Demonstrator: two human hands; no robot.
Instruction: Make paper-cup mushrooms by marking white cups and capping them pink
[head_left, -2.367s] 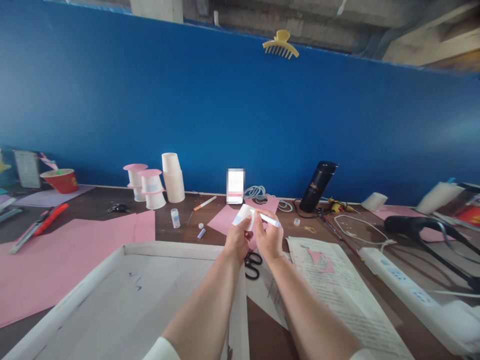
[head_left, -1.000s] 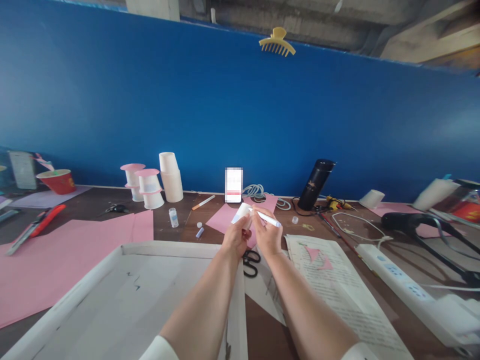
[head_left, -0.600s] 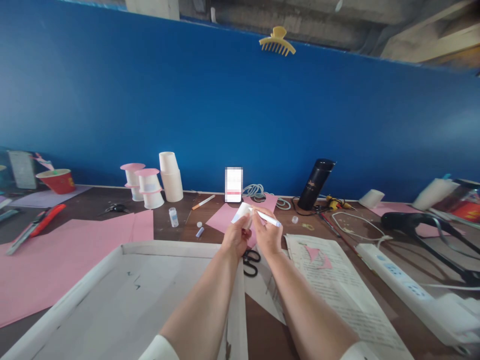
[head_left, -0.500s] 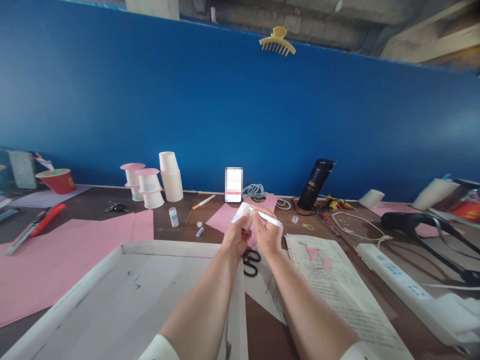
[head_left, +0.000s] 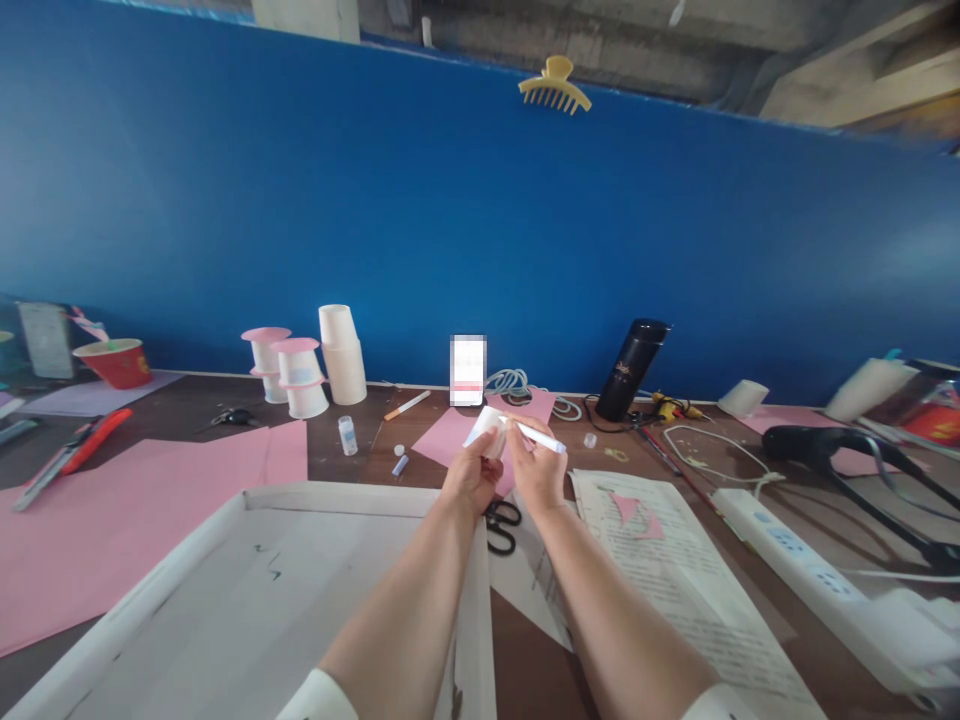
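My left hand is closed around a white paper cup with a pale blue patch on its side; the fingers cover much of it. In my right hand a white marker pen with a bluish-purple end is gripped, its tip at the cup's surface. A bluish-purple pen cap lies on the table to the left of the hands. Below the hands are the black handles of scissors. Pink paper lies beneath and behind the cup.
A white box lid fills the front left, beside large pink sheets and a red cutter knife. Stacked cups, a phone and a black flask stand behind. Printed pages and a power strip are at right.
Almost nothing differs. The marker's rear end and my right hand have shifted very slightly to the right; my left hand keeps its hold on the cup.
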